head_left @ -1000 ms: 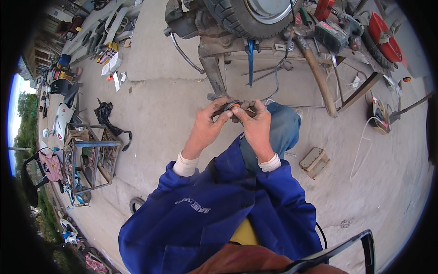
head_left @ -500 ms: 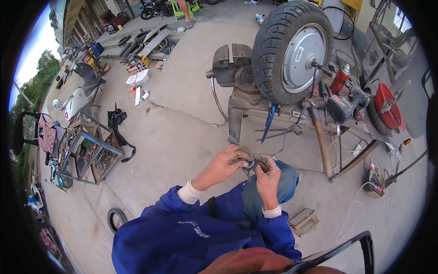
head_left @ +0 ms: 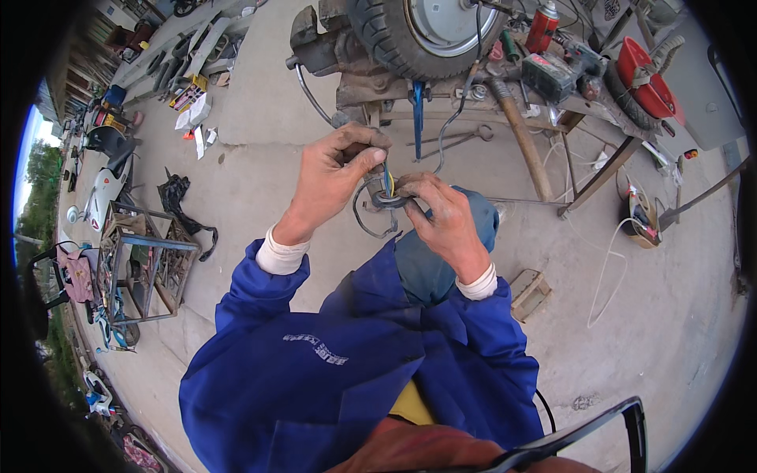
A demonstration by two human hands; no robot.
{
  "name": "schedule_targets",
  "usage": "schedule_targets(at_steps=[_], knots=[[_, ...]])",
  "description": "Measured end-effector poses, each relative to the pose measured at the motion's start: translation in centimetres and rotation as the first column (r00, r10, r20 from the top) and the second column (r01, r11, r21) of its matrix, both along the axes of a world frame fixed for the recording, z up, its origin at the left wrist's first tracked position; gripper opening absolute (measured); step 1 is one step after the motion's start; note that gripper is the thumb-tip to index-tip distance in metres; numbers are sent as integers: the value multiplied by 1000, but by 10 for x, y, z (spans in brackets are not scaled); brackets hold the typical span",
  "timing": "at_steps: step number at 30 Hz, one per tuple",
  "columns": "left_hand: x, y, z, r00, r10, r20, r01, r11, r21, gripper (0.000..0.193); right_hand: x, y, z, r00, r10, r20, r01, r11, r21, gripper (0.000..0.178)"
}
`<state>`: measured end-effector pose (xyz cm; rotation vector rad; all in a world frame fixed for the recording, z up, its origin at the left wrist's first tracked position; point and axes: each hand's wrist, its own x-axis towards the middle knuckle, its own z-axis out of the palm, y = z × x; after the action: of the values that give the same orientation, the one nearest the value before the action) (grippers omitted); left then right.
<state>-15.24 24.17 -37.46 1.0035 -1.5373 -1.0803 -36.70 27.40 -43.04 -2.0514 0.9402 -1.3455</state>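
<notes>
In front of my bent knee my two hands work close together. The thumb and fingers of my left hand [head_left: 335, 175] pinch the upper end of several thin coloured wires [head_left: 389, 181], blue and yellow among them. My right hand [head_left: 448, 225] grips a small dark ring [head_left: 388, 202] at the wires' lower end; whether they pass through it I cannot tell. A thin dark cable [head_left: 356, 211] loops below the ring. Beyond my hands, a wheel with a black tyre [head_left: 378, 43] and silver hub [head_left: 453, 20] stands at the bench vise [head_left: 319, 47].
On the bench at the right lie a hammer [head_left: 520, 138], a red spray can [head_left: 541, 28], a cordless drill [head_left: 579, 59] and a red bowl-like container [head_left: 643, 79]. A blue-handled tool [head_left: 418, 118] hangs below the wheel. A small wooden stool [head_left: 530, 295] and metal rack [head_left: 150, 260] stand on the floor.
My left hand has risen away from my right, and the coloured wires now show between them. The view has tilted down, so the wheel sits higher and is partly cut off.
</notes>
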Motion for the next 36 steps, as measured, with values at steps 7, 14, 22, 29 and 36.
schedule_targets(at_steps=[7, 14, 22, 29, 36], knots=[[-22, -2, 25, 996, -60, 68, 67, 992, -106, 17, -13, 11, 14, 989, 46, 141, -48, 999, 12, 33], [-29, -3, 43, 995, -93, 30, 97, 978, -184, 17, -33, 24, 36, 980, 139, 142, -169, 958, 232, 37], [-52, 15, 46, 937, -244, -249, 197, 960, -196, 68, -34, 44, 73, 940, 92, 329, -229, 884, 407, 40], [-40, 63, 87, 738, -323, 593, 614, 685, -391, 87, -50, 71, 126, 709, -85, 700, -199, 929, 313, 39], [-60, 63, 99, 842, 292, 453, 367, 306, -878, 32, -76, 90, 162, 496, 14, 868, -5, 1000, -13, 42]])
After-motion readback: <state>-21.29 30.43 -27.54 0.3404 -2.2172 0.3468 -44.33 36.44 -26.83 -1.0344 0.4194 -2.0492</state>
